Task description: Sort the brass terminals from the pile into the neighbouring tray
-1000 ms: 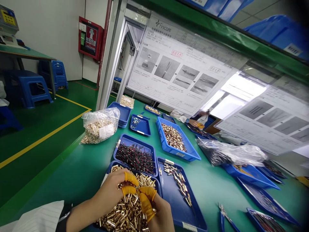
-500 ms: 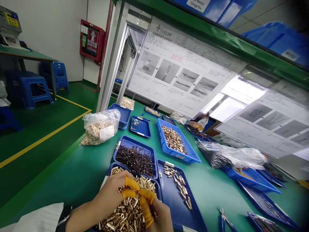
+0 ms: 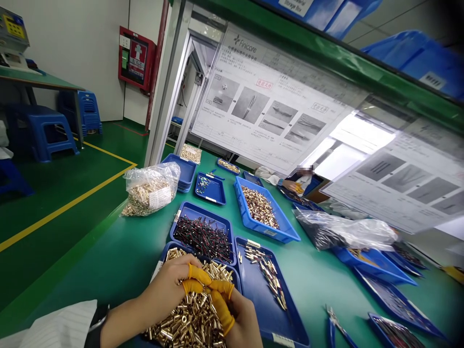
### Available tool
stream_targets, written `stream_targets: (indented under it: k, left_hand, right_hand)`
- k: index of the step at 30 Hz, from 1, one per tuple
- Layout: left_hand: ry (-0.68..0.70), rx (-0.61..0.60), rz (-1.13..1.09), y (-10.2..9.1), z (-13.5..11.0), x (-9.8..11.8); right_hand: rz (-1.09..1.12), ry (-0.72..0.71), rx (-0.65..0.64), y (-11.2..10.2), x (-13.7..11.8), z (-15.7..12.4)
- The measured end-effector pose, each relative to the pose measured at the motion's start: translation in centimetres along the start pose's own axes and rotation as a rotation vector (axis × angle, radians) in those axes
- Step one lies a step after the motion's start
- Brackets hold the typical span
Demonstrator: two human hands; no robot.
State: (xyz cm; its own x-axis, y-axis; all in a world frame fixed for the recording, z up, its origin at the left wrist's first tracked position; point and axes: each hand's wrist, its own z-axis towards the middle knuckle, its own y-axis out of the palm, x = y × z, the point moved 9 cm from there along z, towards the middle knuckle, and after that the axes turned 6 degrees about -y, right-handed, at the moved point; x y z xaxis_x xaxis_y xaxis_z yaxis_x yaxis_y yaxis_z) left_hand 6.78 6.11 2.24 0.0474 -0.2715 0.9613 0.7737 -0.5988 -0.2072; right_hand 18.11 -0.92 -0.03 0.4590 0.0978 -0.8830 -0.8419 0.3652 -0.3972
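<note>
Pinching an indistinct small piece (image 3: 206,290), your left hand (image 3: 170,280) and right hand (image 3: 240,311) have barely shifted, so handling seemingly continues.

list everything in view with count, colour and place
trays: several, blue, across the green bench
metal sleeves: many, gold, nearest tray
wired parts: many, mostly dark, tray just beyond
gold-tipped pieces: many, gold and dark, tray to the right
deep bin: one, blue, mid-bench, holding small gold parts
clear bags: three or more, contents gold or dark, left and right
pliers: one, blue-handled, lower right
sheets: two, white, hung above the bench
storage boxes: at least two, blue, overhead
cabinet: one, red, back wall
stools: several, blue, left
machine: one, partly cut off, far left
another person's hand: one, yellow-tipped, beyond the bench
left hand: one, yellow-tipped, over the sleeves
right hand: one, yellow-tipped, fingertips meeting the left's
</note>
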Motion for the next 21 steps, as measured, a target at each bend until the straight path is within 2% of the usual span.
stream_targets:
  k: [9, 21]
  left_hand:
    - [-0.020, -0.011, -0.072, 0.01, 0.07, -0.41]
    - [-0.021, -0.010, -0.043, 0.01, -0.05, -0.13]
  right_hand:
    - [-0.022, -0.008, 0.023, 0.07, 0.17, -0.20]
    - [-0.054, -0.044, 0.062, -0.30, 0.43, -0.49]
